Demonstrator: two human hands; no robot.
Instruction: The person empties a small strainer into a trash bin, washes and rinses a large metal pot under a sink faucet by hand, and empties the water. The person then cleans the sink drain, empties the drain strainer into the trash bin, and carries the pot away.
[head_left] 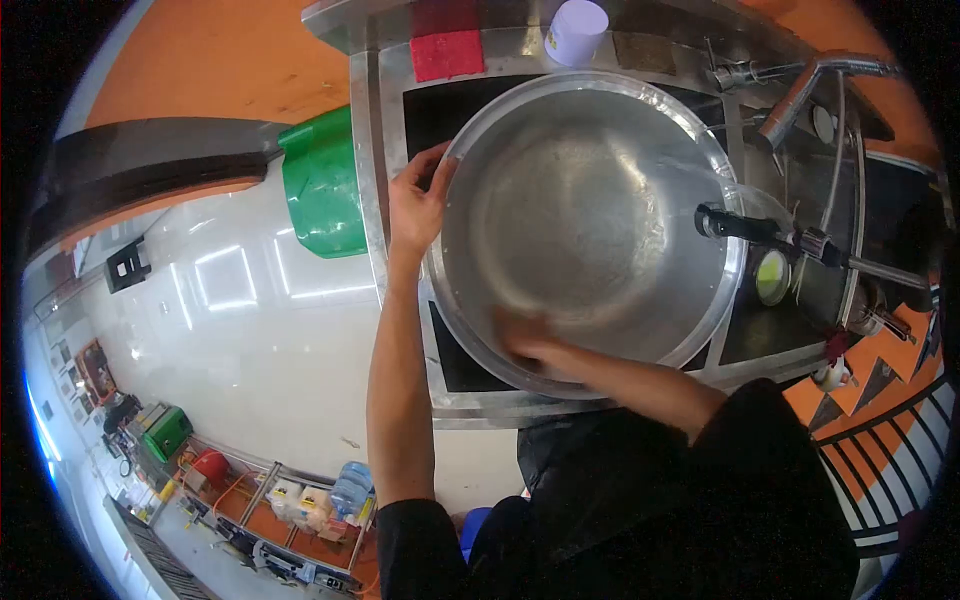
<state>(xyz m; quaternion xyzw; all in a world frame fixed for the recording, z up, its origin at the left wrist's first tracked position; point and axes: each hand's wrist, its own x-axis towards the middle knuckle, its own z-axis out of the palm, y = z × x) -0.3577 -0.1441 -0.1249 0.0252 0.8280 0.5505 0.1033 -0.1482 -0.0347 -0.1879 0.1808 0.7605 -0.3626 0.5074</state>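
Note:
A large round metal basin (590,200) rests over the sink, tilted or level I cannot tell. At its left rim my left hand (418,195) is closed on the edge, thumb and fingers against the metal. My right hand (522,335) is inside the basin, low on the near-left wall. Motion smears its fingers, so whether it holds anything cannot be made out. Over the basin's right rim hangs a black spray nozzle (745,228) on a metal pipe.
Behind the basin are a red cloth (447,56) and a lilac plastic cup (577,32). A metal faucet (790,110) stands at the back right. Beside the right rim lies a small container with green contents (771,275). A green bin (328,185) is left of the counter.

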